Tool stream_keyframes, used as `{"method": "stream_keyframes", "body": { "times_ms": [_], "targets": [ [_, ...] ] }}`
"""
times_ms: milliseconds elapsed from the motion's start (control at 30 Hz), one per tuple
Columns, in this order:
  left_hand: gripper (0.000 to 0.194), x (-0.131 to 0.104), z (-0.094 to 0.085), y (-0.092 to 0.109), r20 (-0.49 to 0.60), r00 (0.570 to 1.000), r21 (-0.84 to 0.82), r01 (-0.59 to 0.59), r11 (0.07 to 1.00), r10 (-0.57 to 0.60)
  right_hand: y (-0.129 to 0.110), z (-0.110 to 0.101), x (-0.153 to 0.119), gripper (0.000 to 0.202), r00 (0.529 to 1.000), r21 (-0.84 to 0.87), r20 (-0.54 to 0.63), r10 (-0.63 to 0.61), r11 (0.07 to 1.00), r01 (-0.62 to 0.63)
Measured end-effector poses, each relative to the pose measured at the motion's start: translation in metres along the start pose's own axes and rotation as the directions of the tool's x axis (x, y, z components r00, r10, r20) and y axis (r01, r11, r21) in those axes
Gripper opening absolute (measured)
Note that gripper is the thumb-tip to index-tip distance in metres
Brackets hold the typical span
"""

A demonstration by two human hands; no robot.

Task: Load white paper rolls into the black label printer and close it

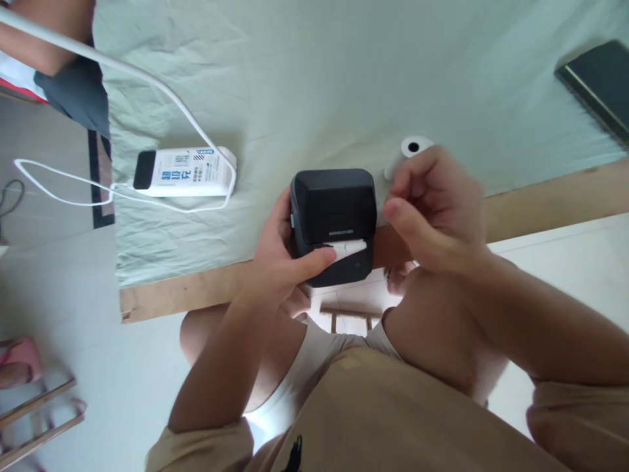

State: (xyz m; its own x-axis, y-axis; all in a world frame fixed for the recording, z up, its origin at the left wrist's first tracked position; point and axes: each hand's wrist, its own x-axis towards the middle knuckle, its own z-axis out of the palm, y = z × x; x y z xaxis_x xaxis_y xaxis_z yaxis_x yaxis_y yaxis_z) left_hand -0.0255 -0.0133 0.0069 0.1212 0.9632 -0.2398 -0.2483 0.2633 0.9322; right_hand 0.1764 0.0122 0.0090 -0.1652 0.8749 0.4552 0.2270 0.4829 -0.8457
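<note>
A small black label printer (334,203) is gripped in my left hand (282,259) near the table's front edge. My left thumb presses on a white strip of paper (350,249) that sticks out of the slot on its front. To the right of the printer, my right hand (435,203) hovers with curled fingers, thumb tip close to the index finger, and no object shows between them. A white paper roll (415,145) with a dark core hole stands just behind my right hand, which partly hides it.
A white power bank (189,172) with a white cable (162,88) lies on the green cloth (304,85) at left. A dark flat case (597,92) lies at far right. Another person's arm (54,33) shows at the upper left. The wooden table edge (187,292) runs along the front.
</note>
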Motion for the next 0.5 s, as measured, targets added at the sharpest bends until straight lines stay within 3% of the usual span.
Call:
{"method": "stream_keyframes", "body": {
  "times_ms": [167, 367, 500],
  "targets": [
    [0.061, 0.002, 0.0014, -0.0026, -0.022, 1.0, -0.072, -0.004, 0.997, 0.003, -0.0004, -0.0013, 0.0032, 0.04, 0.971, -0.091, 0.195, 0.139, 0.988, -0.124],
    [0.039, 0.0004, 0.006, -0.0015, -0.091, 0.996, -0.052, -0.006, 0.999, 0.001, -0.0019, -0.0015, 0.0056, 0.051, 0.931, 0.033, 0.268, 0.247, 0.964, -0.266],
    [0.036, -0.0005, 0.0069, 0.0016, -0.101, 0.995, -0.029, 0.018, 0.999, -0.021, -0.0023, -0.0018, 0.0064, 0.054, 0.901, 0.026, 0.291, 0.321, 0.939, -0.343]
  ]
}}
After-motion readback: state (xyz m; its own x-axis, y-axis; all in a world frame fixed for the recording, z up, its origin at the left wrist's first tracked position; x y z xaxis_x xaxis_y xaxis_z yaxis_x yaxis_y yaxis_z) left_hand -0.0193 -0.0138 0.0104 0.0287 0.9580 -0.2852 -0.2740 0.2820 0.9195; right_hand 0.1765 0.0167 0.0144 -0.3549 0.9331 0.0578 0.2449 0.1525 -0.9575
